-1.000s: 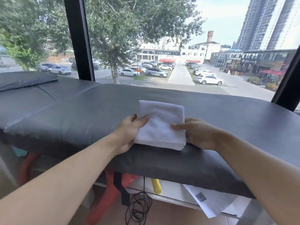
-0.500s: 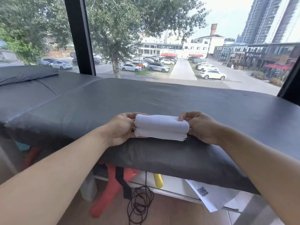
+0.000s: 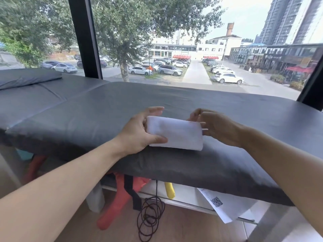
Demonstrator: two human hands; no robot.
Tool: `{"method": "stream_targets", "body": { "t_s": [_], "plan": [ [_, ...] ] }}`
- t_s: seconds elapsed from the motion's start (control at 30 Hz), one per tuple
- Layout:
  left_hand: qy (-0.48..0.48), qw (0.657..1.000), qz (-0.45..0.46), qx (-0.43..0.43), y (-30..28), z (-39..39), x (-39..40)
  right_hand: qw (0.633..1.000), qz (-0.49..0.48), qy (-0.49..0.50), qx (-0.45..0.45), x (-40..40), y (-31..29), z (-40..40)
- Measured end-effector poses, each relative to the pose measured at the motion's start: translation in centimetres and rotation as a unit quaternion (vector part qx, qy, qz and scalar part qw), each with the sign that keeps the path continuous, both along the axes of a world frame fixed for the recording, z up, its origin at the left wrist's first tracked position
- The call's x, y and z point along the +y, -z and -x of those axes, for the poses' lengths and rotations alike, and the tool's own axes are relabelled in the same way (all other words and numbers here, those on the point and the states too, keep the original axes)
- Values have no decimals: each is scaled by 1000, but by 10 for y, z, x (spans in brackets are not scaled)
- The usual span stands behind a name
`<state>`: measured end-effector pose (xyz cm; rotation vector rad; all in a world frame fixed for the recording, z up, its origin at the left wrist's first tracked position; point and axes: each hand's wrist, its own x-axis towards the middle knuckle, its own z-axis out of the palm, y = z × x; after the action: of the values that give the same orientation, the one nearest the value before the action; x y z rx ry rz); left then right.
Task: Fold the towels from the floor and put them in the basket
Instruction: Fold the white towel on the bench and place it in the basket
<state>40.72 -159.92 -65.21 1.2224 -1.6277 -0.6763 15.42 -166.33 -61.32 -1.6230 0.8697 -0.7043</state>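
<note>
A white towel [image 3: 176, 135], folded into a thick rectangle, sits at the near edge of the grey padded table [image 3: 104, 110], tilted up toward me. My left hand [image 3: 136, 135] grips its left end, thumb across the front face and fingers reaching over the back. My right hand [image 3: 218, 130] hovers at the towel's right end with fingers loosely spread, at most brushing the edge. No basket is in view.
A dark pillow [image 3: 26, 77] lies at the table's far left. Under the table are a red-orange object [image 3: 120, 198], a yellow piece [image 3: 169, 190], a coiled black cord [image 3: 150, 215] and a paper with a QR code [image 3: 222, 205]. A large window stands behind.
Both hands held the towel's ends half a second ago. Now the left hand has tipped it up, and the right hand has let go and opened.
</note>
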Motion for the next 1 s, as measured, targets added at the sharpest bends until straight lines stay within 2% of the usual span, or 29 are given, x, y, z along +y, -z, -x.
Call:
{"method": "stream_targets", "body": {
  "t_s": [0.07, 0.1, 0.13, 0.2, 0.3, 0.5, 0.63, 0.73, 0.8, 0.87, 0.93, 1.0],
  "plan": [
    [-13, 998, 43, -45, -7, 5, 2, 991, 113, 5, 76, 0, -4, -2],
    [-16, 997, 46, -62, -8, 6, 1, 974, 183, 15, 136, 2, -6, -5],
    [-15, 996, 34, -80, -9, 6, -1, 952, 241, 15, 189, 5, -6, -10],
    [4, 994, -22, -106, -7, 3, -3, 920, 295, 4, 257, 10, -3, -14],
    [25, 993, -69, -89, -6, -3, -4, 913, 290, 5, 287, 16, 5, -14],
    [4, 991, -89, -98, -2, 0, -7, 883, 289, 27, 369, 23, 3, -20],
    [12, 993, -87, -81, -1, 0, -2, 865, 313, 52, 389, 24, 0, -22],
    [21, 996, -88, -27, 3, -1, 5, 895, 284, 76, 335, 26, 7, -18],
    [28, 995, -92, 25, 6, -5, 13, 940, 234, 89, 230, 30, 13, -15],
    [38, 990, -100, 88, 10, -12, 22, 980, 160, 80, 85, 36, 15, -18],
    [52, 984, -112, 130, 14, -25, 34, 993, 101, 49, -21, 42, 14, -32],
    [74, 974, -149, 154, 20, -42, 48, 995, 60, 23, -74, 49, 13, -53]
  ]
}}
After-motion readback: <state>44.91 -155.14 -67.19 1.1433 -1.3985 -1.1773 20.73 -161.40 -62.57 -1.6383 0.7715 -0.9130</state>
